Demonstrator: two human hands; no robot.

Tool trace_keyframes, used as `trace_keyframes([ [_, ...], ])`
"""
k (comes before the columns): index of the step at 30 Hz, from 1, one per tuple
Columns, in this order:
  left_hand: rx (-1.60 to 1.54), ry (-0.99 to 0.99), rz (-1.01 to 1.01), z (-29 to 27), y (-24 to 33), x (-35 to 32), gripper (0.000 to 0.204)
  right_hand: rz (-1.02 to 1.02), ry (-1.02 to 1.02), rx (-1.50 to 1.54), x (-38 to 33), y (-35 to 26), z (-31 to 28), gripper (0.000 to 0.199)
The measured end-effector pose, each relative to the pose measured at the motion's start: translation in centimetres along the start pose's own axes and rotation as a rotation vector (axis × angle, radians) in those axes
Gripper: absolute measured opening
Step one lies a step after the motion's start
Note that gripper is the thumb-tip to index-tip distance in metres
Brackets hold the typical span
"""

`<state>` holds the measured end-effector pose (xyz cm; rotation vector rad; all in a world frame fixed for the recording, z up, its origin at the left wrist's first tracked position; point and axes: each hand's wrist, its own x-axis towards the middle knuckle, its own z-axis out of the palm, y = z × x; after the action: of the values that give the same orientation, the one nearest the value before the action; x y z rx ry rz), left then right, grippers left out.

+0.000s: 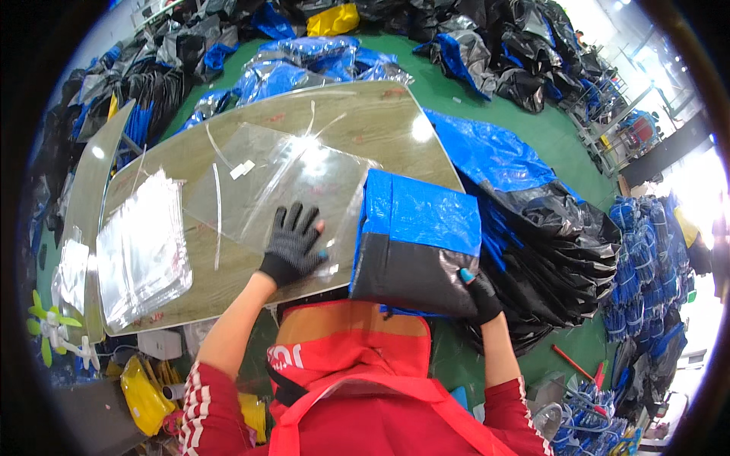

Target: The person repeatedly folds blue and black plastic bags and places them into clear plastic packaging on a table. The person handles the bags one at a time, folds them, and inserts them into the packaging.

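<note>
My left hand (294,245), in a black dotted glove, rests on the table with its fingers spread. Under and just beyond it lies a flat clear plastic bag (266,178). A folded tarp (418,251), blue at the far part and black at the near part, sits at the right front of the glass-topped table (372,114). Its lower right corner is gripped by my right hand (482,298), also gloved, with the thumb on top. The fingers of that hand are hidden beneath the fold.
A stack of clear bags (148,247) lies on the table's left side. Blue and black tarps (532,220) spread beside the table's right edge. More tarps (296,61) lie on the green floor (559,140) beyond. A small green-bladed fan (57,327) stands at the left.
</note>
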<state>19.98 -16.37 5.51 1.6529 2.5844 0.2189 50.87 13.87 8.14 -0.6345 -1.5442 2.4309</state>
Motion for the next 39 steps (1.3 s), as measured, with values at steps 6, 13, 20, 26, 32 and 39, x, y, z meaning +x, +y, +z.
trace_keyframes([
  [6,-0.572,0.306,-0.182,2.0,0.1,-4.4,0.028,0.203,-0.163,-0.067,0.2,-3.0,-2.0,0.073],
  [13,-0.498,0.483,-0.099,3.2,-0.2,-1.1,0.012,0.277,-0.074,-0.259,0.4,-5.1,-3.5,0.070],
  [20,-1.000,0.405,-0.348,0.4,-0.5,-1.5,0.009,0.307,-0.107,-0.275,0.2,-5.9,1.1,0.065],
  [26,-0.609,0.281,-0.066,-4.8,-0.3,-5.6,0.016,0.411,-0.425,-0.551,-0.7,2.3,12.0,0.063],
  [32,-0.501,0.485,0.088,-4.6,0.1,-9.9,0.023,-0.012,-0.041,-0.302,11.4,4.1,12.5,0.043],
  [39,-0.348,0.436,-0.023,-4.8,1.0,-11.0,0.027,-0.154,-0.304,-0.677,11.3,2.0,13.6,0.033],
])
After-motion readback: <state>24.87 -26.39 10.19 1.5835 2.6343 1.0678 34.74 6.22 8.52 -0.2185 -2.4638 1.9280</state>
